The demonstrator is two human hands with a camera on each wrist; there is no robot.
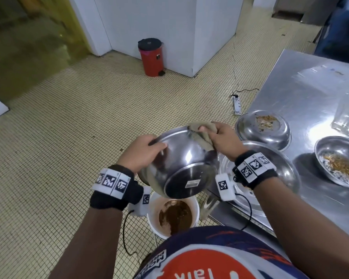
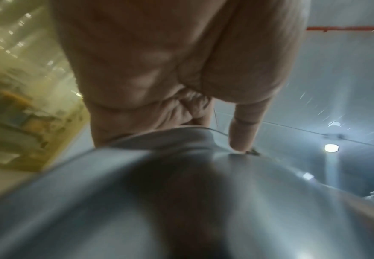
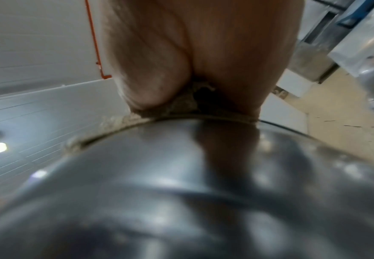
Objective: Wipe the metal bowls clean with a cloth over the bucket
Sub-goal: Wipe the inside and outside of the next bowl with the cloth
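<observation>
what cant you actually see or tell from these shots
- Inside of the held bowl: head view shows only its underside, tilted away, so how clean it is stays unknown.
- Cloth: mostly hidden by the right hand and the bowl rim.
- Bucket: partly covered by the bowl and the person's shirt.
- Left hand fingers inside the rim: hidden; left wrist view is blurred.
- Base sticker: too small to read.

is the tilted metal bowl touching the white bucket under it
Apart. In the head view the tilted shiny metal bowl, gripped by the left hand, hangs above the white plastic bucket; floor tiles show between the bowl's lower edge and the bucket's rim.
</observation>
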